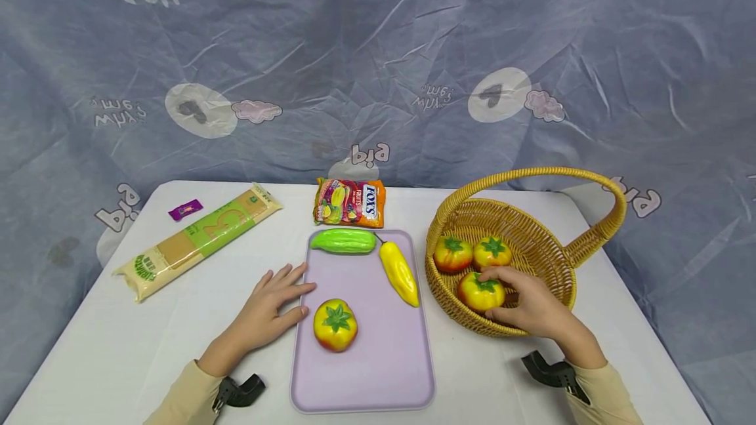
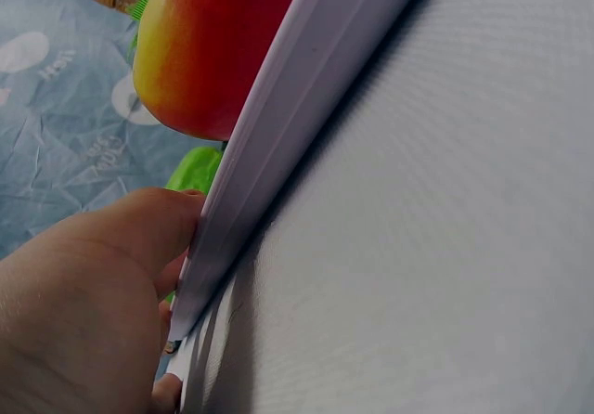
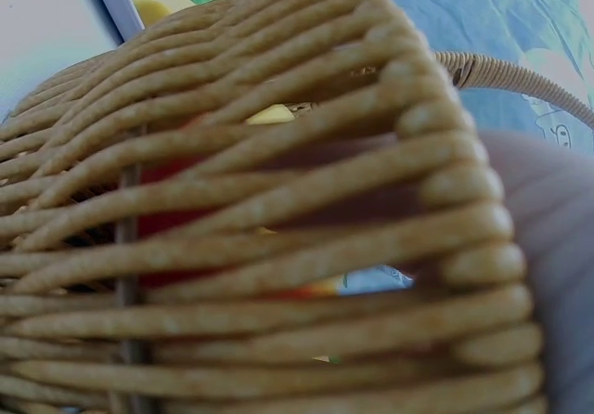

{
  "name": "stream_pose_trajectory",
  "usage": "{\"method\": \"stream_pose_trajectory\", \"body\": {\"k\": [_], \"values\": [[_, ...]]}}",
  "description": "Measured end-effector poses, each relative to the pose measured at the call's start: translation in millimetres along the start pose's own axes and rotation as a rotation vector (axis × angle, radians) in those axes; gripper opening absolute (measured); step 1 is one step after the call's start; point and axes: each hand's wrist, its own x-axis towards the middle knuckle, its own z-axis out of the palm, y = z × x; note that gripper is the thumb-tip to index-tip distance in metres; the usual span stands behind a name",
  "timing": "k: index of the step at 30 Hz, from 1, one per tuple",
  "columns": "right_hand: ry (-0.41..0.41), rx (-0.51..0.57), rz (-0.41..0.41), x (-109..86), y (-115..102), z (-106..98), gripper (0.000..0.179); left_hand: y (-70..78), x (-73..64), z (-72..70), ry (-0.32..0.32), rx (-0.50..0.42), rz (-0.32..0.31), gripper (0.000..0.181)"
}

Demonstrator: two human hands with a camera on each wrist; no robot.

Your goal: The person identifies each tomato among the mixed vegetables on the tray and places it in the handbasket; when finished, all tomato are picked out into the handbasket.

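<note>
In the head view my right hand [image 1: 527, 300] reaches over the near rim into a wicker basket [image 1: 546, 235]. Its thumb and fingers grip a yellow-and-red toy tomato [image 1: 477, 294] with a green leafy top. Two more such tomatoes [image 1: 453, 254] sit behind it in the basket. My left hand [image 1: 268, 310] rests at the left edge of a lilac tray [image 1: 378, 372], fingers spread and fairly straight. Another tomato [image 1: 335, 333] lies on the tray near that thumb. From the right wrist, the basket's weave [image 3: 278, 219] hides most of the held tomato.
A green toy vegetable [image 1: 344, 241] and a yellow pepper [image 1: 399, 274] lie at the tray's far end. Behind stands a FOX'S candy bag [image 1: 350, 203]. At left lie a long noodle packet [image 1: 201, 241] and a small purple wrapped sweet [image 1: 186, 210]. The basket's tall handle [image 1: 531, 171] arches upward.
</note>
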Motion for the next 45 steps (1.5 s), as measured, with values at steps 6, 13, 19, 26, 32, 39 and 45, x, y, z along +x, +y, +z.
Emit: {"method": "stream_pose_trajectory", "body": {"k": [6,13,19,26,32,39,45], "values": [[-0.009,0.003,-0.009,-0.1,1,2,0.055,0.0,-0.5,0.1,0.001,-0.001,-0.002,0.042],[0.010,0.003,0.019,-0.9,0,2,0.052,0.4,-1.8,0.6,0.000,-0.004,-0.005,0.042],[0.035,0.000,0.023,-0.3,-2,1,0.051,0.4,-1.8,0.4,0.001,-0.009,-0.005,0.042],[0.043,0.005,0.017,1.0,-5,-3,0.048,1.0,-1.4,-0.4,0.003,-0.009,-0.001,0.042],[0.090,0.036,-0.046,9.9,-22,-14,0.045,0.1,-0.2,-0.2,0.005,-0.001,0.005,0.042],[0.160,0.083,-0.311,36.0,-61,-13,0.042,1.2,-0.3,-0.1,0.005,-0.011,0.007,0.042],[0.027,0.177,-0.461,56.8,-103,17,0.032,2.4,-0.7,0.4,0.023,0.000,0.019,0.041]]}}
